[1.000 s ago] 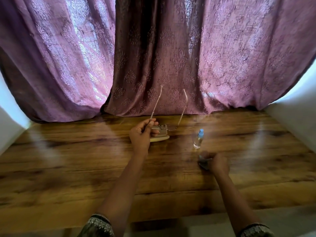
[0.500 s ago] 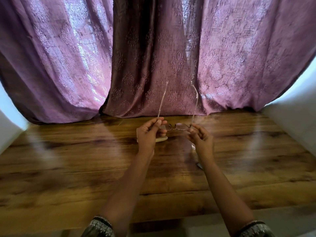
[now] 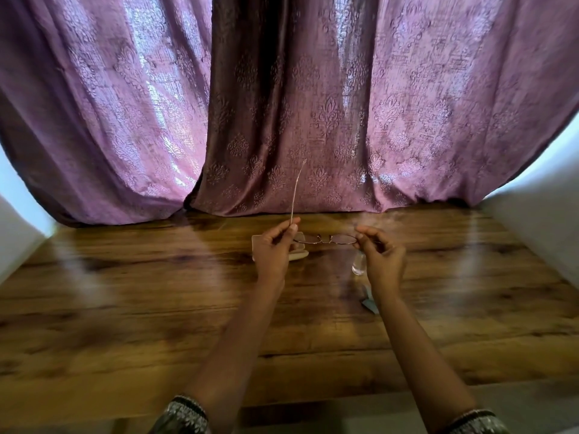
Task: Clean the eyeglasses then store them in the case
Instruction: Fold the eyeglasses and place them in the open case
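The thin, metal-framed eyeglasses are hanging in the air above the far middle of the brown wood-grain table, lenses lying roughly level and facing down. The left hand is pinching the frame's left end between thumb and fingertips, and the left temple arm is sticking up and away toward the curtain. The right hand is pinching the right end the same way; its temple arm is not clearly showing, so I cannot tell whether it is folded. Holding by the ends is probably keeping fingers off the lenses and leaving them bare for wiping.

Just behind the left hand, a pale, flat eyeglass case is lying on the table, largely hidden, so I cannot tell whether it is open. Beneath the right hand, a small clear spray bottle is standing upright, and nearer, by the right wrist, a small grey-blue cleaning cloth is lying flat. Both cleaning aids are sitting within easy reach, which suggests the cleaning is only now starting. Patterned mauve curtains are draping down onto the table's far edge.
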Motion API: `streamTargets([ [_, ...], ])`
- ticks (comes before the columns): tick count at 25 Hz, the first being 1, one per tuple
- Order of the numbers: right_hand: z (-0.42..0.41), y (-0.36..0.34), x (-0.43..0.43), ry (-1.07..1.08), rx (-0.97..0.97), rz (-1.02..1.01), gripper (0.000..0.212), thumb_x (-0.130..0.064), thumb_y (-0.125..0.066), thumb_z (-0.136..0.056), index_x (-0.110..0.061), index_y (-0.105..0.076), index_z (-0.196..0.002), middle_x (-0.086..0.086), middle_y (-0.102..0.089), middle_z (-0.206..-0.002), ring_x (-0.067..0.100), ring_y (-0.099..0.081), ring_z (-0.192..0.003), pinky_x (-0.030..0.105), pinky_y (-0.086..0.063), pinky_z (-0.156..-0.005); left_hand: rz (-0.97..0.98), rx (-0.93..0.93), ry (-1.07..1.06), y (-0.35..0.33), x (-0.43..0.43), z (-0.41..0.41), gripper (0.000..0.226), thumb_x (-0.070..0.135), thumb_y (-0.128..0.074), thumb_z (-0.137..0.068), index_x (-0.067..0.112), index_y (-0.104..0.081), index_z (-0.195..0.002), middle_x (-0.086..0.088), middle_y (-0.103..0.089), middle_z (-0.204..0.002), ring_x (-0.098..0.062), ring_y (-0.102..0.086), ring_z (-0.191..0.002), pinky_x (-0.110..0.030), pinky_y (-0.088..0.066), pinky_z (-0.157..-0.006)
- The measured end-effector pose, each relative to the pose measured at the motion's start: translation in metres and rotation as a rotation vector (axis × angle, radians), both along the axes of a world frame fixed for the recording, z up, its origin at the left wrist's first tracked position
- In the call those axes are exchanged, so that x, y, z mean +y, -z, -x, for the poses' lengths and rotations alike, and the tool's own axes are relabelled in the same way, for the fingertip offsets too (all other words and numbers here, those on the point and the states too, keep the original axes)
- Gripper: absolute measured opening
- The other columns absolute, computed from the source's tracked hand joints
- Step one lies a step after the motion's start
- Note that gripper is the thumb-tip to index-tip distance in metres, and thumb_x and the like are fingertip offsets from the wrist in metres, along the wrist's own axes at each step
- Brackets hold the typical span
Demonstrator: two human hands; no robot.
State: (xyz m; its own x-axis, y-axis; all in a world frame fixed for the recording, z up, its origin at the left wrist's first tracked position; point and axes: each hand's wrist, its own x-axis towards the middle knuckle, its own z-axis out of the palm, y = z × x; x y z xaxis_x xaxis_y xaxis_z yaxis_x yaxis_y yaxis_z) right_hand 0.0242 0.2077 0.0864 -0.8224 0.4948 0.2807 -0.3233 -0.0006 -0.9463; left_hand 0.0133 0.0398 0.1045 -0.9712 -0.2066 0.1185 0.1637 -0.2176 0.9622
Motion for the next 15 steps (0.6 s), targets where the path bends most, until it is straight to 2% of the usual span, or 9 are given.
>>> streamTargets([
  [4, 0.0, 0.003, 0.002, 0.021, -0.04, -0.05, 0.023, 0.006, -0.058, -0.083, -0.013, -0.069, -0.091, 0.007, -0.067, -0.079, 0.017, -0.061, -0.066, 0.039, -0.05, -0.075, 0.053, 0.101, -0.049, -0.001, 0.0, -0.001, 0.032, 0.002, -0.063, -0.082, 0.003, -0.058, -0.114, 0.002, -0.061, -0.072, 0.004, -0.062, -0.057, -0.011, -0.05, -0.052],
  [7, -0.001, 0.003, 0.001, 0.016, -0.058, -0.082, 0.021, 0.006, -0.058, -0.083, -0.01, -0.069, -0.091, 0.009, -0.067, -0.08, 0.022, -0.061, -0.069, 0.044, -0.05, -0.077, 0.13, 0.166, -0.084, 0.0, 0.0, 0.0, 0.029, 0.002, -0.064, -0.082, 0.006, -0.059, -0.11, 0.004, -0.058, -0.071, 0.005, -0.062, -0.062, -0.013, -0.052, -0.053],
  [9, -0.002, 0.002, 0.001, 0.02, -0.065, -0.08, 0.022, 0.006, -0.058, -0.082, -0.011, -0.069, -0.089, 0.009, -0.067, -0.079, 0.022, -0.062, -0.069, 0.042, -0.05, -0.076, 0.201, 0.196, -0.057, 0.001, -0.001, 0.002, 0.026, 0.003, -0.062, -0.083, 0.008, -0.063, -0.108, 0.003, -0.06, -0.076, 0.007, -0.061, -0.064, -0.01, -0.049, -0.053],
  [12, -0.002, 0.001, 0.003, 0.042, -0.08, -0.07, 0.023, 0.005, -0.057, -0.083, -0.015, -0.069, -0.087, 0.011, -0.064, -0.077, 0.022, -0.06, -0.068, 0.037, -0.048, -0.072, 0.307, 0.197, 0.054, 0.0, -0.006, 0.006, 0.024, 0.005, -0.062, -0.084, 0.011, -0.067, -0.107, -0.009, -0.067, -0.095, 0.002, -0.062, -0.07, -0.008, -0.046, -0.055],
  [15, -0.002, 0.0, 0.006, 0.05, -0.097, -0.049, 0.022, 0.005, -0.057, -0.083, -0.012, -0.07, -0.089, 0.009, -0.064, -0.075, 0.022, -0.059, -0.068, 0.032, -0.048, -0.069, 0.492, 0.234, 0.154, -0.003, -0.015, 0.008, 0.024, 0.009, -0.061, -0.085, 0.02, -0.068, -0.106, -0.008, -0.066, -0.101, -0.008, -0.06, -0.085, -0.012, -0.045, -0.072],
])
